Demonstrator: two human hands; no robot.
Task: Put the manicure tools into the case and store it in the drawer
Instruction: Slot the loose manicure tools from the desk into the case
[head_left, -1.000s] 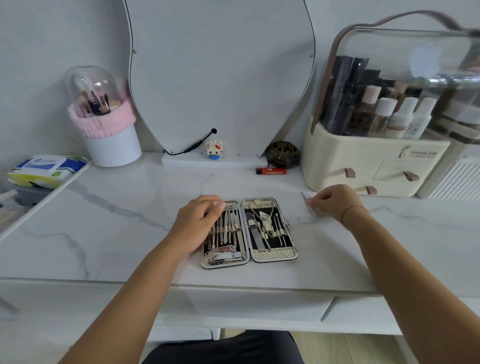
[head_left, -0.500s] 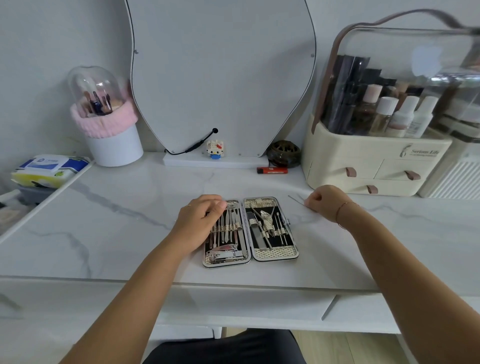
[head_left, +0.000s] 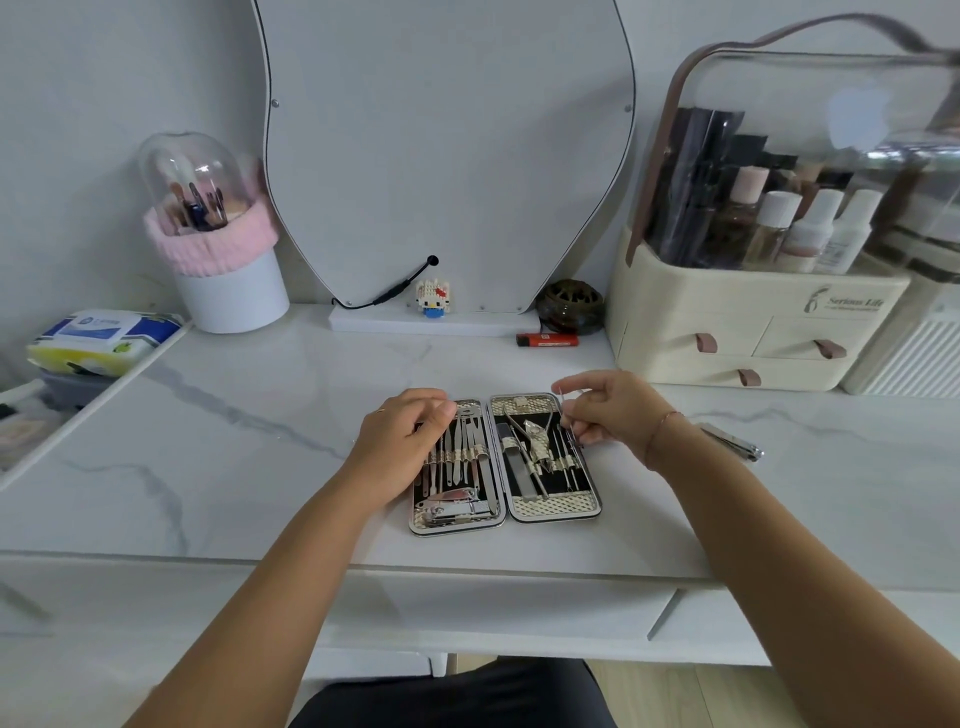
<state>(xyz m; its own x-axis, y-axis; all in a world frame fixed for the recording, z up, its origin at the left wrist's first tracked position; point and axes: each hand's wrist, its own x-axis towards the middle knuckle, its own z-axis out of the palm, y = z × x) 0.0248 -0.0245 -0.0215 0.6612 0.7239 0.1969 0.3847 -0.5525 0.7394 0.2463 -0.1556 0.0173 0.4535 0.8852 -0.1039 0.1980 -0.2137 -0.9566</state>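
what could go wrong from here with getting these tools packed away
The right hand pinches a thin tool over the right edge of the open case; it could slip or miss its elastic loop. The nail clipper lies apart on the table, beyond the right wrist, and could be forgotten. The left hand rests on the left half, so closing now might trap fingers.

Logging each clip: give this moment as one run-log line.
open silver manicure case on marble top | left hand on case | right hand seating thin metal tool | steel nail clipper outside
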